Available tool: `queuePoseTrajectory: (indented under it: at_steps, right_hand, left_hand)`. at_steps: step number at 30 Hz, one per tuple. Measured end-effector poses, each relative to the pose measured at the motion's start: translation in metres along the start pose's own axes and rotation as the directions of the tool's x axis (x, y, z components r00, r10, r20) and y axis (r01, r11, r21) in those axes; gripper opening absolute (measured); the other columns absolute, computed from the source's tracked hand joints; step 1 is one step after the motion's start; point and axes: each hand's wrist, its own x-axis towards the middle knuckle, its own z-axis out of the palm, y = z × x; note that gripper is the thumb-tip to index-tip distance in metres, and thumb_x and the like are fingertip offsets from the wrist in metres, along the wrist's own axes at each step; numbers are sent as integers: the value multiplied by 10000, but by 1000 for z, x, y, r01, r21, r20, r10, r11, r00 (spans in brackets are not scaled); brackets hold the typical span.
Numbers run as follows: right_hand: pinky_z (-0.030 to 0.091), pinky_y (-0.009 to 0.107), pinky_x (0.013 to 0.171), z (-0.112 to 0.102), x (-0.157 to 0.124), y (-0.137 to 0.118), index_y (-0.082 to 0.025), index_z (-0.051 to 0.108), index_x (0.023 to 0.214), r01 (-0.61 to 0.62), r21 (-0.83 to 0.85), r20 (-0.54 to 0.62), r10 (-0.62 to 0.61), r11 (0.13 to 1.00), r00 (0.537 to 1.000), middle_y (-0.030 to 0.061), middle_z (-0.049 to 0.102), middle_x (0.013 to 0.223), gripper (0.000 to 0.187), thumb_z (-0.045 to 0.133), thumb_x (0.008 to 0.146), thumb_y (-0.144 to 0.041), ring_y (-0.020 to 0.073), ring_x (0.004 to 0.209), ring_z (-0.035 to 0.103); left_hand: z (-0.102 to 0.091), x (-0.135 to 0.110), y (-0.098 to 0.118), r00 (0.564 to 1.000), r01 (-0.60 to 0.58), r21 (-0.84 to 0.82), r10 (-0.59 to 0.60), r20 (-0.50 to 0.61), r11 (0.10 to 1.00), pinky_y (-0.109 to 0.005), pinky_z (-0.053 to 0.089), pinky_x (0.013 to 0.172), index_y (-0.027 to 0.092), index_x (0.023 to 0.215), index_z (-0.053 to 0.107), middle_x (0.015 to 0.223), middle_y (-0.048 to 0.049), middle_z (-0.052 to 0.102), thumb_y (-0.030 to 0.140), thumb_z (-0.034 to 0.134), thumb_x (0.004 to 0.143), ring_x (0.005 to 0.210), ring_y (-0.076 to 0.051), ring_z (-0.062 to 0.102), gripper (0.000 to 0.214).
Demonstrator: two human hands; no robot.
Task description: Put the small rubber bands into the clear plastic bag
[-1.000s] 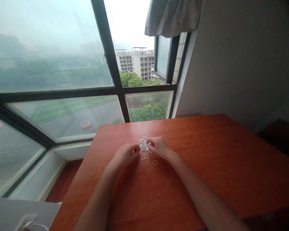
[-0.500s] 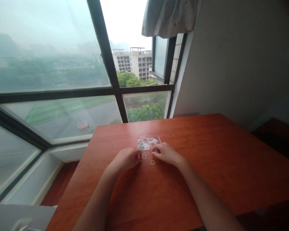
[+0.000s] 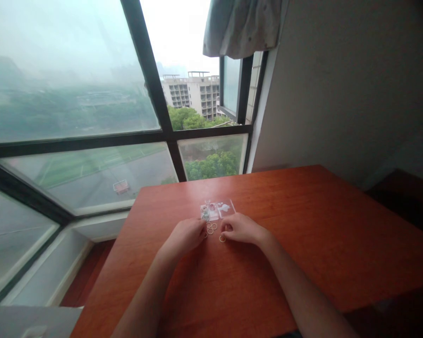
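Observation:
Several pale, thin rings [image 3: 210,231] lie in a small cluster on the brown table [image 3: 289,206]. My left hand [image 3: 190,233] is closed at the cluster's left side, and part of one ring shows beside its fingertips. Whatever those fingers hold is hidden. To the right, the fingers of my right hand [image 3: 244,228] are pinched at the far edge of a separate pale ring [image 3: 222,239]. Just beyond the hands lies a clear plastic packet or box [image 3: 214,214] with small coloured and white pieces in and around it, too small to name.
Large dark-framed windows [image 3: 171,136] border the table's far and left sides. A short curtain [image 3: 243,28] hangs above the window sash that stands ajar. The grey wall [image 3: 338,94] rises at the right.
My right hand has come down and nearer to me, to the separate ring. My left hand stays at the cluster. The view has shifted slightly.

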Motion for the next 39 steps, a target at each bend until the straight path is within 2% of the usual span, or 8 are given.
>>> queuePoseTrajectory:
  at_steps: [5, 10, 15, 18, 24, 32, 35, 39]
  right_hand:
    - [338, 210, 593, 1, 0, 1, -219, 719, 840, 15, -8, 29, -15, 1000, 999, 0, 697, 806, 166, 671, 762, -357, 125, 711, 586]
    - [327, 209, 580, 4, 2, 4, -206, 697, 779, 44, -3, 46, -44, 999, 998, -7, 689, 773, 121, 672, 746, -319, 117, 687, 572]
    - [321, 204, 572, 10, 5, 7, -201, 681, 757, 55, -6, 21, -55, 998, 998, -11, 685, 754, 91, 657, 740, -288, 112, 669, 566]
    - [318, 204, 568, 12, 7, 8, -202, 676, 749, 58, -18, 14, -58, 998, 998, -12, 683, 748, 97, 656, 738, -296, 112, 663, 564]
    - [315, 205, 570, 13, 7, 7, -210, 688, 766, 74, -9, -3, -74, 997, 997, -12, 687, 760, 89, 646, 741, -284, 113, 673, 566]
    - [326, 194, 563, 11, 8, 7, -189, 688, 744, 57, 69, 17, -58, 996, 998, -12, 670, 724, 75, 680, 725, -262, 107, 649, 557]
    - [333, 191, 571, 9, 9, 6, -180, 689, 750, 54, 114, -59, -47, 992, 997, -11, 657, 696, 70, 670, 736, -246, 107, 640, 556]
    - [327, 192, 560, 11, 17, 4, -183, 691, 785, 25, 136, -252, 11, 990, 968, -14, 639, 659, 81, 616, 770, -207, 103, 605, 543]
  left_hand:
    - [-5, 2, 3, 998, 56, 18, -56, 15, 998, -243, 351, 590, 199, 763, 609, 795, -51, 669, 228, 482, 843, 689, -176, 611, 152]
    - [-6, 5, 2, 981, 120, -58, -127, -150, 991, -230, 327, 589, 216, 816, 602, 857, -29, 673, 239, 502, 847, 727, -157, 603, 107]
    - [2, 18, 3, 921, 147, -135, -186, -341, 980, -231, 334, 617, 214, 823, 591, 830, -11, 669, 275, 493, 871, 726, -147, 594, 125]
    - [10, 29, 6, 893, 145, -198, -214, -396, 969, -228, 346, 637, 208, 820, 592, 818, -10, 663, 262, 512, 862, 717, -139, 584, 106]
    - [22, 36, 11, 873, 111, -247, -213, -439, 963, -225, 358, 641, 212, 839, 599, 846, -16, 650, 262, 504, 875, 705, -132, 571, 114]
    - [15, 24, 0, 886, -15, -302, -127, -446, 953, -229, 383, 632, 211, 901, 592, 883, -17, 631, 205, 507, 844, 677, -127, 552, 103]
    - [12, 18, -8, 911, -34, -305, -97, -402, 952, -232, 377, 621, 213, 924, 589, 831, -8, 627, 206, 510, 831, 663, -131, 541, 121]
    - [9, 13, -13, 931, -44, -302, -71, -358, 952, -226, 361, 601, 203, 863, 583, 800, -7, 627, 217, 502, 831, 640, -126, 524, 88]
